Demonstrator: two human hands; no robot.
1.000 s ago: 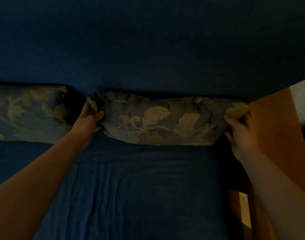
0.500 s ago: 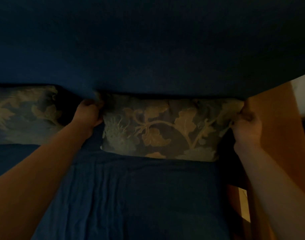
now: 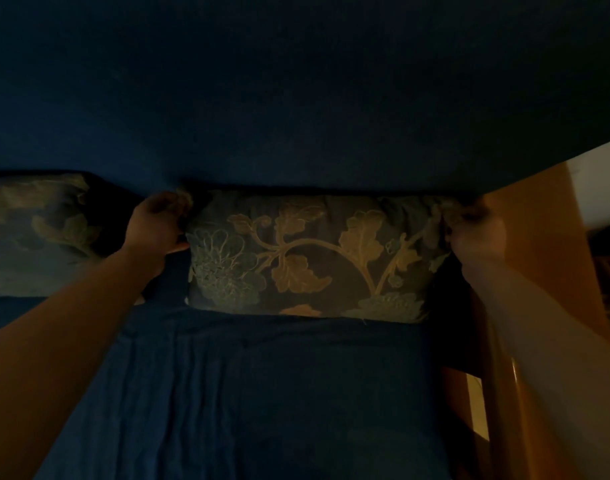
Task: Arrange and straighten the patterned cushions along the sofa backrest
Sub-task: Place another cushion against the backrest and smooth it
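A dark cushion with gold leaves and green flowers point(image 3: 317, 258) stands upright against the blue sofa backrest point(image 3: 296, 98), its patterned face toward me. My left hand point(image 3: 156, 226) grips its upper left corner. My right hand point(image 3: 476, 233) grips its upper right corner. A second patterned cushion point(image 3: 37, 233) leans on the backrest at the far left, apart from the first by a dark gap.
The blue sofa seat point(image 3: 279, 393) with wrinkled fabric lies below the cushions. A wooden armrest point(image 3: 545, 258) borders the sofa on the right, close beside my right hand. A pale wall point(image 3: 601, 181) shows beyond it.
The held cushion has been turned up from lying on its edge to standing, so its full face shows. Both hands rose to its top corners.
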